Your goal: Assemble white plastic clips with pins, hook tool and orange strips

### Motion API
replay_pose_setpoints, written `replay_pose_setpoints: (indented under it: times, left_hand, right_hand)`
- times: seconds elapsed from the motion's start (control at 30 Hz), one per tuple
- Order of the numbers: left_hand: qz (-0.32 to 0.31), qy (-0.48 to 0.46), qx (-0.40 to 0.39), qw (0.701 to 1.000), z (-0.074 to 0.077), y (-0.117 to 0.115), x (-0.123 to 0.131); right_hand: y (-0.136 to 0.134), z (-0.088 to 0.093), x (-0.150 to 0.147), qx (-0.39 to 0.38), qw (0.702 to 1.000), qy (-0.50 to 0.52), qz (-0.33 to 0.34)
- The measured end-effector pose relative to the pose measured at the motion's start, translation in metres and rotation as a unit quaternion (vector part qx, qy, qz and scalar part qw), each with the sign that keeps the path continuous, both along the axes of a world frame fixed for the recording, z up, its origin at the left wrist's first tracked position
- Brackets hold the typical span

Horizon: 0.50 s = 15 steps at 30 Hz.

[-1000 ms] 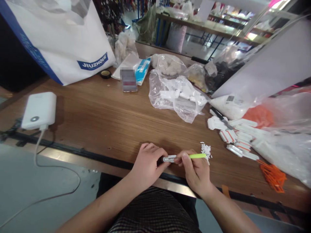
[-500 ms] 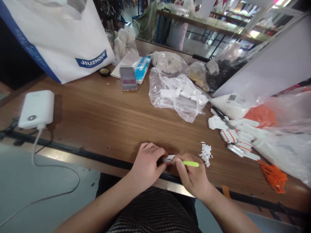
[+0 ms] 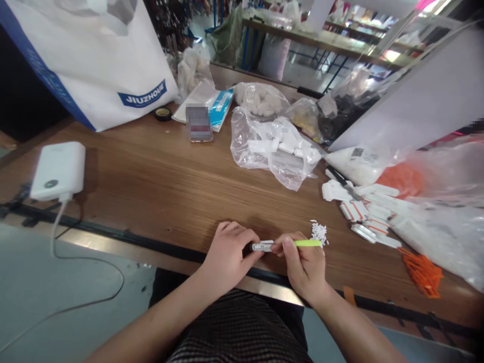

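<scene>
At the table's near edge my left hand [image 3: 230, 252] is closed on one end of a small white slotted plastic piece [image 3: 262, 247], with fingers curled over it. My right hand [image 3: 304, 264] pinches a tool with a bright yellow-green handle [image 3: 308, 243]; its tip lies at or near the white piece's right end, partly hidden by my fingers. Just beyond the right hand is a loose pile of tiny white pegs [image 3: 319, 232]. I cannot make out whether a peg is at the tool's tip.
On the right lie several white plastic parts [image 3: 353, 210], a dark knife-like tool [image 3: 342, 181] and a bundle of orange strips [image 3: 421, 272]. Clear plastic bags [image 3: 291, 174] and a phone [image 3: 199, 123] are farther back. A white power bank [image 3: 58, 169] with a cable stands left.
My right hand has shifted to the right with the tool, uncovering more of the white piece. The left hand stays in place around it.
</scene>
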<state>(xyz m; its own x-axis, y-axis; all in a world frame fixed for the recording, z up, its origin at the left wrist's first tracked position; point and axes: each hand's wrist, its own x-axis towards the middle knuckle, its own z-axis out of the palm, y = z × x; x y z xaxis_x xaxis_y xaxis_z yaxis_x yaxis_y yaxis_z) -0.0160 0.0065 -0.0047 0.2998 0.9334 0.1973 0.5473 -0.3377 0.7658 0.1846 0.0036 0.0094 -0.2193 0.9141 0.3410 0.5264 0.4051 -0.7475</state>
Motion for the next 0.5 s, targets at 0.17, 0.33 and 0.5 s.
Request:
replay_pose_setpoints:
  times: [0.17, 0.33, 0.5]
  left_hand:
    - [0.0, 0.002, 0.0, 1.0, -0.0001, -0.0007, 0.0]
    - [0.0, 0.005, 0.001, 1.0, -0.0013, -0.0006, 0.0003]
    - [0.0, 0.002, 0.001, 1.0, -0.0001, -0.0001, 0.0008]
  right_hand:
    - [0.001, -0.0022, -0.0001, -0.005, 1.0, -0.002, -0.003]
    - [-0.0007, -0.005, 0.0016, -0.01, 1.0, -0.01, -0.008]
    - [-0.0018, -0.0039, 0.0009, 0.0, 1.0, -0.011, -0.007]
